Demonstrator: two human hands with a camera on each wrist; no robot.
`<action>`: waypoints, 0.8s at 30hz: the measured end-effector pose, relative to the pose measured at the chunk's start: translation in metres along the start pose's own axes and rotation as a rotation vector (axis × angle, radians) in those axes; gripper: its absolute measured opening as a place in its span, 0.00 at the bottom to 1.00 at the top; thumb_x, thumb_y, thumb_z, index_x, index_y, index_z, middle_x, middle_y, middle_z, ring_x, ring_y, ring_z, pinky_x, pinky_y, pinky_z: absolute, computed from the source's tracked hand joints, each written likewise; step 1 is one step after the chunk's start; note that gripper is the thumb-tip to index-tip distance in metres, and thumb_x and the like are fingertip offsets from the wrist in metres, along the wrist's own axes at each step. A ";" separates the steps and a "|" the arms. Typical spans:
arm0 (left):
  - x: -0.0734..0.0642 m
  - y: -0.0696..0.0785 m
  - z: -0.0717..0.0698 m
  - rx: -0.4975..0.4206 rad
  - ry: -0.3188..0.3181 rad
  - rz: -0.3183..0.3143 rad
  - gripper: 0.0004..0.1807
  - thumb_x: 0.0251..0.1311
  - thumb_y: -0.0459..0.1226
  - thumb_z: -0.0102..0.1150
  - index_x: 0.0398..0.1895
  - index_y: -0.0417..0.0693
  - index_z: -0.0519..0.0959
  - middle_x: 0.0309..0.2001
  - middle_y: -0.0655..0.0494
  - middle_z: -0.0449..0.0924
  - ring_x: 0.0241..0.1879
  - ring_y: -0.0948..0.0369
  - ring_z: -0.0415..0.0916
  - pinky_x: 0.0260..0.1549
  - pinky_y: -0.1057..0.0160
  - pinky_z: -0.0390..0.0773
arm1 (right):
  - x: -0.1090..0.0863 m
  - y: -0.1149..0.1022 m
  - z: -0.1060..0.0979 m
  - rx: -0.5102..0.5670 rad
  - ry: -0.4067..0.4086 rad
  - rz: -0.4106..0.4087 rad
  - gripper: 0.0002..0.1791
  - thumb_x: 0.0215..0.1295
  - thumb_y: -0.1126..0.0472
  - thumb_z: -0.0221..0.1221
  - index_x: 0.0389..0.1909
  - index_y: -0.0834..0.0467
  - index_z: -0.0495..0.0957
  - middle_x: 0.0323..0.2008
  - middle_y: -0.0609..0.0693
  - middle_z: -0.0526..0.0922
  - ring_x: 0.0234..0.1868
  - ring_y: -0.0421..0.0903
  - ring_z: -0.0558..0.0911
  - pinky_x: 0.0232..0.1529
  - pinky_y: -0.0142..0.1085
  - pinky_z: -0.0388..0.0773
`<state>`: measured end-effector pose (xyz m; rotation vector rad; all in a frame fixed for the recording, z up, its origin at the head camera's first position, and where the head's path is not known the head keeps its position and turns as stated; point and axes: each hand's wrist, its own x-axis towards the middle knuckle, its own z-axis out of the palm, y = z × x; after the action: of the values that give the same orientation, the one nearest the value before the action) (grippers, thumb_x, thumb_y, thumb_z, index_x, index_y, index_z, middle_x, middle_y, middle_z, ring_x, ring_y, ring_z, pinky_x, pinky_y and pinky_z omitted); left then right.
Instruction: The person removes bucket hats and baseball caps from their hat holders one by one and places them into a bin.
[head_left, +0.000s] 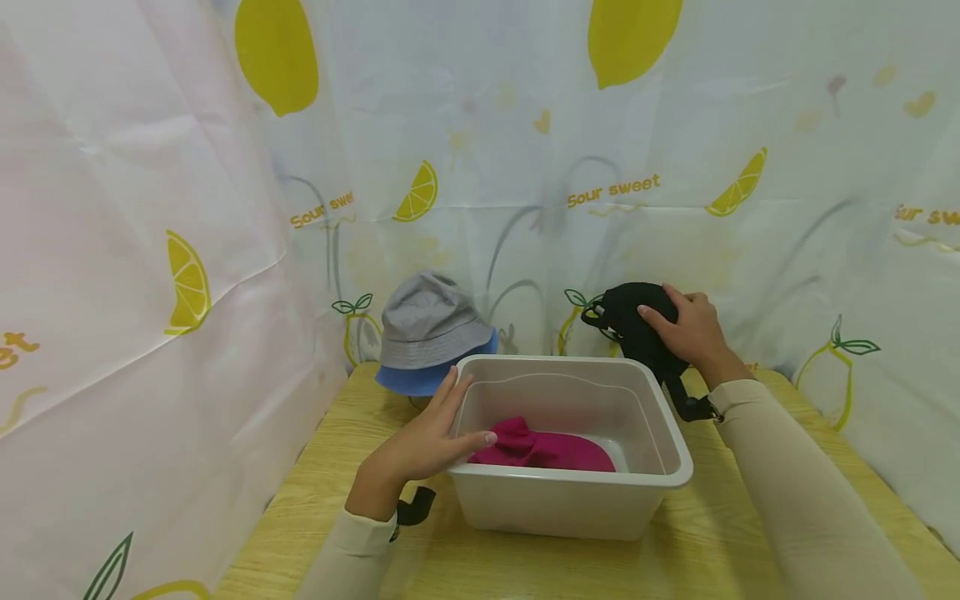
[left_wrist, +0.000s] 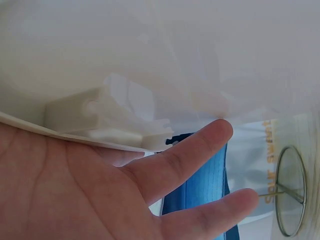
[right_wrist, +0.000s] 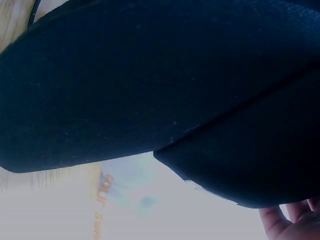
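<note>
My left hand point(head_left: 422, 440) rests against the left side of a white plastic bin point(head_left: 558, 500), fingers extended outside and thumb over the rim. In the left wrist view those straight fingers point(left_wrist: 175, 167) lie by the bin's wall. Inside the bin lies a magenta cap point(head_left: 540, 447), brim toward the right. Behind the bin's right corner, my right hand point(head_left: 693, 327) grips the crown of a black cap point(head_left: 637, 321) from above. The right wrist view shows its dark brim point(right_wrist: 100, 100) and crown close up; fingertips touch the crown's edge. Whether a stand supports this cap is hidden.
A grey bucket hat point(head_left: 431, 321) sits over a blue one point(head_left: 420, 381) at the back left of the wooden table point(head_left: 292, 533). A metal ring base point(left_wrist: 291, 190) shows near the blue hat. A lemon-print curtain point(head_left: 480, 108) hangs behind and beside the table.
</note>
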<state>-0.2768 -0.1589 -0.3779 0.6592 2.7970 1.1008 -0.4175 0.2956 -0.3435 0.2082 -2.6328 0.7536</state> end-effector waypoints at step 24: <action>0.000 -0.001 0.000 -0.002 0.000 0.000 0.59 0.60 0.71 0.59 0.86 0.65 0.39 0.85 0.59 0.24 0.82 0.49 0.47 0.74 0.41 0.61 | 0.002 -0.009 -0.002 -0.086 0.291 -0.190 0.31 0.76 0.48 0.57 0.72 0.63 0.72 0.55 0.77 0.68 0.53 0.70 0.68 0.55 0.66 0.64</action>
<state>-0.2771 -0.1598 -0.3788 0.6593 2.7951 1.1033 -0.4167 0.2887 -0.3367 0.2959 -2.3253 0.5589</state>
